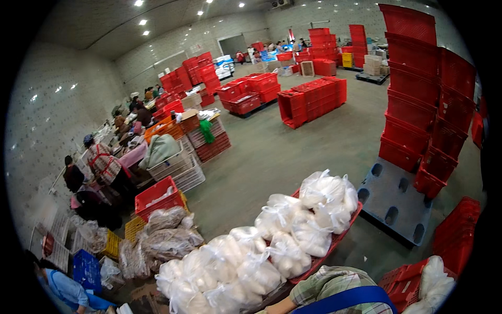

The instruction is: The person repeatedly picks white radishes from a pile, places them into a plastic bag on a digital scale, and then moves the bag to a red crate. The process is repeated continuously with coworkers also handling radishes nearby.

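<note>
Both of my hands are out of view. At the bottom edge a plaid sleeve [333, 284], a broad blue strap [353, 300] and a piece of bare forearm [283, 305] show; the hand at its end is cut off. Before me, several knotted clear plastic bags [251, 271] full of something white are heaped in a long row. The far bags [329, 192] rest on a red plastic surface [345, 231] whose rim shows along the right side. What exactly the bags contain cannot be made out.
A blue plastic pallet [392, 196] bears tall stacks of red crates [410, 106] on the right. More red crates [313, 100] stand farther back. At left, bulging plastic sacks [168, 235] lie near a red crate [157, 198]. People work along the left wall, one in blue [68, 288] nearby.
</note>
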Motion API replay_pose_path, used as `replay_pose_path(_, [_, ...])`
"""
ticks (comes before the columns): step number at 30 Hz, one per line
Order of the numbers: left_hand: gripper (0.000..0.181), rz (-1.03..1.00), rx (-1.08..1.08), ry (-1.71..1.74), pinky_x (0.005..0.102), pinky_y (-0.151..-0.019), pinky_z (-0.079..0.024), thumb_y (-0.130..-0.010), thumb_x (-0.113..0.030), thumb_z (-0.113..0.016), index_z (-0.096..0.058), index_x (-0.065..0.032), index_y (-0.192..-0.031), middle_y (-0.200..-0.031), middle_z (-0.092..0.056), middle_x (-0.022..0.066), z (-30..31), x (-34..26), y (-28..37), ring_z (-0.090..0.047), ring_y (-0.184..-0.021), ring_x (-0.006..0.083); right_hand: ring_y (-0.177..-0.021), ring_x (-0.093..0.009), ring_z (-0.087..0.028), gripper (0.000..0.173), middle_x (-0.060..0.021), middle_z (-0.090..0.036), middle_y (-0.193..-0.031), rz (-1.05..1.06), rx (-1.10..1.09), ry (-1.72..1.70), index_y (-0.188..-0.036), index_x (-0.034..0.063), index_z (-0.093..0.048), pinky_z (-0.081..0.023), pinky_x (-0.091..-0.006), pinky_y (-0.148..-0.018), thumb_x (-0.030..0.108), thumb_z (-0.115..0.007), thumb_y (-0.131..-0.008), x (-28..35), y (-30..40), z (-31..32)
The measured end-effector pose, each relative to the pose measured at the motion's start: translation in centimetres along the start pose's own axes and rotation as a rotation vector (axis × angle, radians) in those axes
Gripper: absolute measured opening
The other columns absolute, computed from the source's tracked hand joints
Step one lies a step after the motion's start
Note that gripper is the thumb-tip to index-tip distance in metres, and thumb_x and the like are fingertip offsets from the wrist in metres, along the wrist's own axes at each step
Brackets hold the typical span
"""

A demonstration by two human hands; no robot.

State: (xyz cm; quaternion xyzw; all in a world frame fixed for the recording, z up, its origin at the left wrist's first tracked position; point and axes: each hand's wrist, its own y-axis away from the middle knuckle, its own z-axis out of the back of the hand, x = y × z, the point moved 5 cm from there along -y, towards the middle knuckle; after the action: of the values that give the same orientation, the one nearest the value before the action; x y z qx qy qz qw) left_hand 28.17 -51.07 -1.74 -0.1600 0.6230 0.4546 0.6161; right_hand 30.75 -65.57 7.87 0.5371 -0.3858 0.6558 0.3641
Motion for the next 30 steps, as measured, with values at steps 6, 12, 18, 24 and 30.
replay_pose_path(6, [0.048,-0.024,0.045,0.026,0.0352,-0.103,-0.043,-0.099,-0.027,-0.053,-0.048,0.0000,-0.138,-0.131,-0.057,0.0158,3.6,2.7,6.0,-0.056,-0.119,0.0253,-0.093,-0.031,-0.064,0.031,-0.0150,-0.066,-0.097,0.092,0.226,-0.071,-0.109,0.0047,-0.064,-0.050,-0.0413,-0.085,0.027,-0.063,-0.087,1.6,-6.5,-14.2])
replay_pose_path(12, [0.052,-0.202,0.157,0.108,0.0364,-0.104,-0.042,-0.096,-0.030,-0.056,-0.046,-0.0007,-0.139,-0.133,-0.056,0.0166,11.5,2.6,14.4,-0.054,-0.121,0.0268,-0.094,-0.030,-0.064,0.032,-0.0145,-0.067,-0.098,0.092,0.327,-0.112,-0.110,0.0053,-0.064,-0.050,-0.0408,-0.085,0.028,-0.062,-0.088,1.8,-10.1,-25.8])
replay_pose_path(18, [0.048,-0.698,-0.543,1.231,0.0394,-0.100,-0.044,-0.094,-0.028,-0.058,-0.053,0.0046,-0.129,-0.121,-0.060,0.0146,22.1,-2.9,27.0,-0.056,-0.111,0.0282,-0.095,-0.029,-0.064,0.032,-0.0140,-0.067,-0.100,0.088,0.403,-0.129,-0.110,0.0058,-0.065,-0.050,-0.0403,-0.086,0.029,-0.061,-0.089,2.0,-12.2,-33.8])
replay_pose_path(24, [0.068,-0.776,-0.121,1.590,0.0457,-0.115,-0.027,-0.092,-0.033,-0.058,-0.030,-0.0076,-0.149,-0.149,-0.035,0.0174,23.2,0.4,26.8,-0.033,-0.138,0.0323,-0.096,-0.028,-0.064,0.032,-0.0135,-0.068,-0.102,0.078,0.470,-0.147,-0.111,0.0063,-0.065,-0.050,-0.0398,-0.086,0.030,-0.061,-0.090,2.0,-13.5,-38.2])
replay_pose_path(30, [0.071,-0.894,0.006,1.377,0.0506,-0.114,-0.019,-0.090,-0.034,-0.059,-0.026,-0.0066,-0.146,-0.147,-0.028,0.0154,25.0,-4.0,25.9,-0.023,-0.136,0.0348,-0.097,-0.027,-0.064,0.032,-0.0130,-0.068,-0.104,0.064,0.531,-0.200,-0.112,0.0069,-0.066,-0.049,-0.0392,-0.087,0.032,-0.060,-0.092,1.2,-14.7,-40.6])
